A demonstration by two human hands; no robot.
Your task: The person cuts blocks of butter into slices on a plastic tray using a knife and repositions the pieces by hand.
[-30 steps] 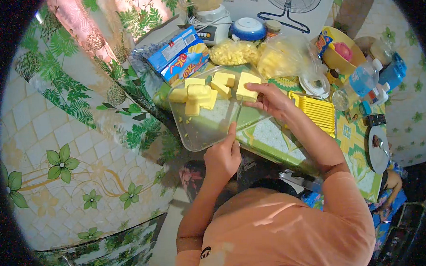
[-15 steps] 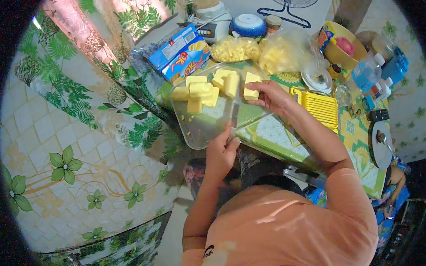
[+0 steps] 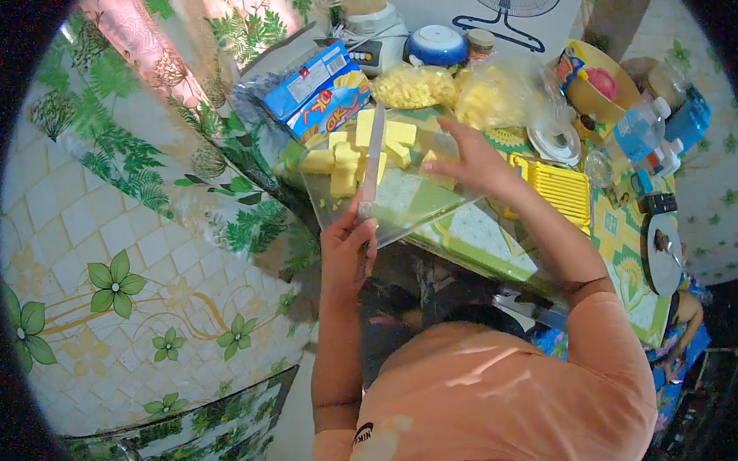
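My left hand (image 3: 347, 246) is closed round the handle of a knife (image 3: 372, 169), whose flat blade points up and away over pale yellow blocks (image 3: 344, 168) that look like butter or cheese. Several blocks are grouped on a clear plastic tray (image 3: 401, 217); one longer block (image 3: 370, 126) lies partly behind the blade. Over the tray's right side, my right hand (image 3: 476, 162) has its fingers apart, the thumb close to a single yellow block (image 3: 442, 177) partly covered by the hand. Whether the thumb touches it, I cannot tell.
Behind the tray are a blue box (image 3: 315, 90), bags of yellow pieces (image 3: 413, 87) and a blue bowl (image 3: 436, 45). To the right stand a yellow slotted tray (image 3: 556, 193), a yellow bowl (image 3: 595, 84), bottles (image 3: 638, 132) and a round plate (image 3: 664, 257). A person's arm (image 3: 688, 325) shows at far right.
My left hand has moved left and now shows the knife raised over the blocks. My right hand has opened from its pinch on a yellow block, which sits lower now.
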